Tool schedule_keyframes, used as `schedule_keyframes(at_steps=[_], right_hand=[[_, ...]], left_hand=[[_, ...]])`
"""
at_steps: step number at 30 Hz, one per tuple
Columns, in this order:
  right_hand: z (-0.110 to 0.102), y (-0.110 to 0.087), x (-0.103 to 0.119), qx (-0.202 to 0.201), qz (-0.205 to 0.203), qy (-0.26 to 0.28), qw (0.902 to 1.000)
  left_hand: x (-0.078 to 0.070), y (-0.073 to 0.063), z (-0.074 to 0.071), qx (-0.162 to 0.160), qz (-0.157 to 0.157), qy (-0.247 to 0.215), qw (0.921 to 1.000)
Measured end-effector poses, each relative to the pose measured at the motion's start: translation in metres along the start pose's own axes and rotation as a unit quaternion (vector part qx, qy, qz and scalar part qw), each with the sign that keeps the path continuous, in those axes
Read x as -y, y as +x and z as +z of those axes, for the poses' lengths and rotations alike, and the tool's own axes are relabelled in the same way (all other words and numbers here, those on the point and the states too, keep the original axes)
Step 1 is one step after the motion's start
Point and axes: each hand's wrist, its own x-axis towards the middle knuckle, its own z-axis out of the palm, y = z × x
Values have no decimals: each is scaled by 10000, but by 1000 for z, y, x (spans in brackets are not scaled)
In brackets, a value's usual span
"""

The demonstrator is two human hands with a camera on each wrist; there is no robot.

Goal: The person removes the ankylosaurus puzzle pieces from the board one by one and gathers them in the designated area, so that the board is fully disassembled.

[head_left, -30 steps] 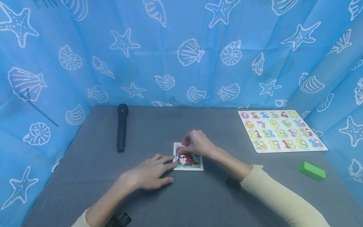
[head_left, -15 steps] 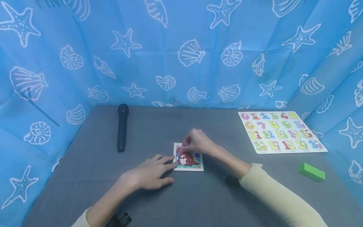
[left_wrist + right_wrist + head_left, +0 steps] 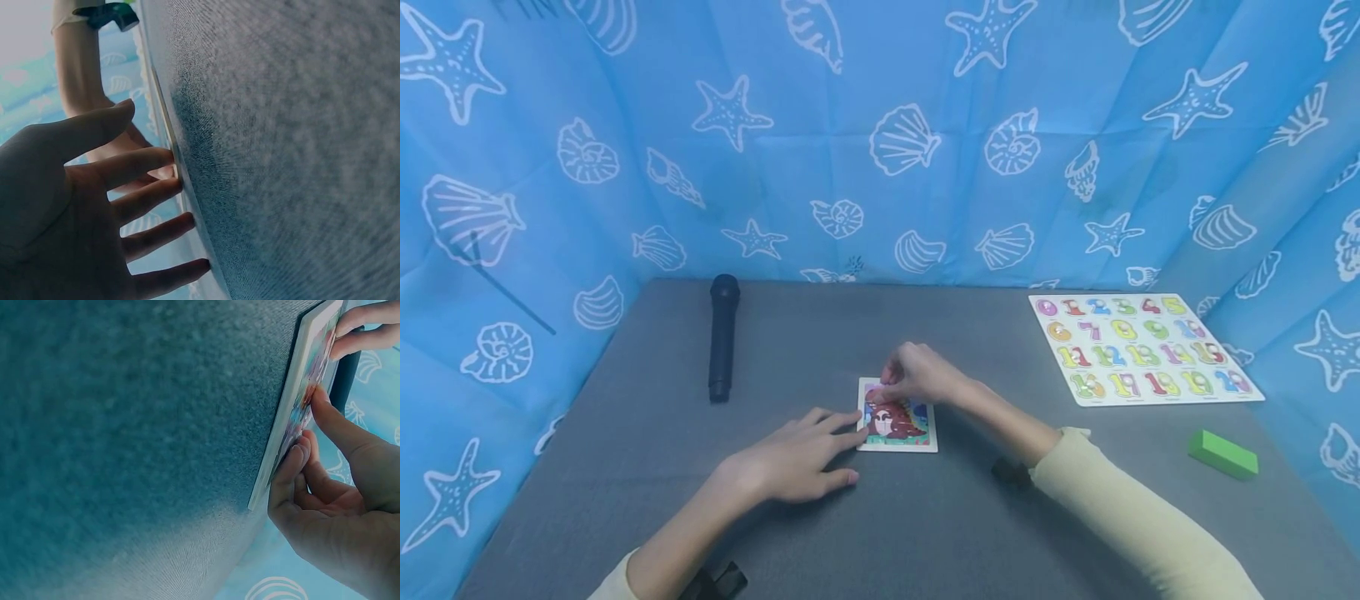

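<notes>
A small square picture puzzle [image 3: 898, 425] with a pale frame and a red-brown animal picture lies flat on the grey table. The left hand [image 3: 801, 457] spreads beside it, and two of its fingertips touch the frame's left edge. In the left wrist view, the straight fingers [image 3: 147, 203] reach toward that thin edge. Over the puzzle's upper part bends the right hand [image 3: 925, 379]. Its thumb [image 3: 328, 412] presses on the picture in the right wrist view, while the curled fingers meet the puzzle near its far edge. The hand covers the picture's upper portion.
A black microphone [image 3: 722, 342] lies at the back left. At the back right is a white number board [image 3: 1150, 350] with colourful numerals. A green block [image 3: 1223, 455] sits near the right edge. Behind the table hangs a blue curtain [image 3: 880, 167] with shells and starfish.
Both hands hold nearly the same places. The right hand's fingers and wrist shift only slightly over the puzzle.
</notes>
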Motion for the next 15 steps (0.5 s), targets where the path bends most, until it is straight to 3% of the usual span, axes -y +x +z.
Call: schedule_keyframes(at_steps=[15], right_hand=[[1,-6,-4,-1,-389,76,9992]], left_hand=[[0,-1,0,-24,29,-25,10000]])
